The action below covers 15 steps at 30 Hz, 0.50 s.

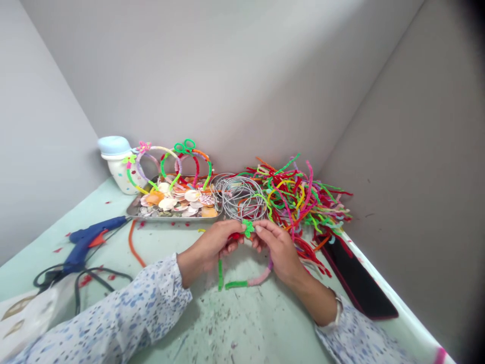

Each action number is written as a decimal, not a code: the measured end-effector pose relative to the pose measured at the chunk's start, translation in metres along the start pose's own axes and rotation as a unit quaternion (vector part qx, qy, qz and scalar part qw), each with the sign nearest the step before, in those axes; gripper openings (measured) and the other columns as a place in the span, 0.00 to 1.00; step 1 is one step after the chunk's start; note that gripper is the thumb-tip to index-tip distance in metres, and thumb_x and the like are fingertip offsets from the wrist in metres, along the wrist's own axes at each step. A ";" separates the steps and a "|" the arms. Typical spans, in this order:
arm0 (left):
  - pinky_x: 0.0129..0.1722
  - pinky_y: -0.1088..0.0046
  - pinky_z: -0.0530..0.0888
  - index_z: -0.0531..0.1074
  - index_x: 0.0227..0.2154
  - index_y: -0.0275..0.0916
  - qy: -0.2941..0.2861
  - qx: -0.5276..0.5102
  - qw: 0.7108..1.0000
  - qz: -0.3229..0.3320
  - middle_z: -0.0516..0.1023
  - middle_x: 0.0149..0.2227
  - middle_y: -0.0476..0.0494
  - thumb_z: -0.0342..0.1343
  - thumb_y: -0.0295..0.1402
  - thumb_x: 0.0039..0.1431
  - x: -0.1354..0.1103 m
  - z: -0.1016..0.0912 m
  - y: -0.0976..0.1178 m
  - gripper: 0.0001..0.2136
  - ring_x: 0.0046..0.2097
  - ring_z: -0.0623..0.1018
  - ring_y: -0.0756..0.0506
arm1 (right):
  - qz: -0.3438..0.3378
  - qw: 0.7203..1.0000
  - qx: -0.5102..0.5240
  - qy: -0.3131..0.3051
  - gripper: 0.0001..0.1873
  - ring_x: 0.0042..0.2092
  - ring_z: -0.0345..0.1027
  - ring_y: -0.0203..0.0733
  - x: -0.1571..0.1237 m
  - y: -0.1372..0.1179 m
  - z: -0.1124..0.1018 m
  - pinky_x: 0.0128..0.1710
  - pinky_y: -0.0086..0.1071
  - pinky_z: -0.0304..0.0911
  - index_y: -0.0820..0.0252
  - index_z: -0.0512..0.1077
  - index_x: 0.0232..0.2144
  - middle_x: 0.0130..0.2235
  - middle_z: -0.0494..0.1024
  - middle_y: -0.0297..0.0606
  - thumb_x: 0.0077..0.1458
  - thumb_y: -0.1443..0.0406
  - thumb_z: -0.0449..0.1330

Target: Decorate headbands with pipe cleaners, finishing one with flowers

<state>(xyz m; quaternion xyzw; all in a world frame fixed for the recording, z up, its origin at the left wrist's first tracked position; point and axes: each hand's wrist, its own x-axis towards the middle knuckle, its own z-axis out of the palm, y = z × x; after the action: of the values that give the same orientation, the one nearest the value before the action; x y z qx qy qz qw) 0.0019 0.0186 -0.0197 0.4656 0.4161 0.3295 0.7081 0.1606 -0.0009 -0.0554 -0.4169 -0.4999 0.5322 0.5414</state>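
Note:
My left hand (212, 246) and my right hand (278, 250) meet over the pale green table (235, 323), both pinched on a headband wrapped in pipe cleaners (242, 282). Its green and pink wrapped arc hangs below my hands. A small green pipe-cleaner flower (248, 228) sits at the top between my fingertips, with red wrapping beside it under my left fingers. Just beyond my hands lies a stack of bare metal headbands (238, 199).
A heap of coloured pipe cleaners (299, 194) lies at back right. A metal tray (144, 212) of seashells holds finished headbands (178, 162), beside a white jar with a blue lid (119, 162). A blue glue gun (89, 241) with black cord lies left; a dark phone (356, 283) lies right.

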 end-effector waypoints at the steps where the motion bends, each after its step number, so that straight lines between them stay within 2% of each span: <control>1: 0.16 0.78 0.50 0.68 0.21 0.36 0.005 0.006 1.000 0.006 0.67 0.21 0.52 0.54 0.35 0.50 -0.001 0.001 0.001 0.08 0.17 0.59 0.58 | -0.002 1.000 -0.003 0.000 0.09 0.27 0.64 0.36 -0.001 0.000 0.001 0.27 0.29 0.59 0.60 0.72 0.33 0.24 0.72 0.32 0.55 0.60 0.57; 7: 0.16 0.76 0.50 0.67 0.20 0.36 0.035 0.016 0.999 0.025 0.67 0.19 0.52 0.54 0.33 0.50 -0.003 0.006 0.002 0.07 0.17 0.59 0.56 | 0.008 1.000 -0.003 0.003 0.09 0.26 0.63 0.34 -0.003 -0.005 0.005 0.25 0.28 0.58 0.60 0.72 0.30 0.24 0.71 0.32 0.54 0.60 0.57; 12: 0.17 0.76 0.49 0.67 0.19 0.36 0.031 0.013 0.999 0.038 0.65 0.17 0.54 0.54 0.32 0.49 0.002 0.002 -0.003 0.07 0.16 0.56 0.57 | 0.023 1.000 0.014 0.006 0.09 0.24 0.63 0.33 -0.003 -0.003 0.007 0.23 0.27 0.57 0.60 0.71 0.29 0.25 0.72 0.32 0.53 0.59 0.59; 15: 0.17 0.76 0.49 0.68 0.21 0.36 0.024 0.014 0.999 0.028 0.67 0.19 0.53 0.56 0.34 0.49 0.005 -0.001 -0.006 0.08 0.17 0.58 0.57 | 0.028 0.999 0.039 0.007 0.09 0.24 0.63 0.32 -0.003 0.000 0.006 0.23 0.26 0.57 0.60 0.71 0.30 0.25 0.72 0.31 0.53 0.59 0.59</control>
<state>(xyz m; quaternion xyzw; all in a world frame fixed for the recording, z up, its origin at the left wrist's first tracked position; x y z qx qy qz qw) 0.0040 0.0210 -0.0266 0.4788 0.4245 0.3544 0.6819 0.1550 -0.0042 -0.0544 -0.4126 -0.4631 0.5634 0.5458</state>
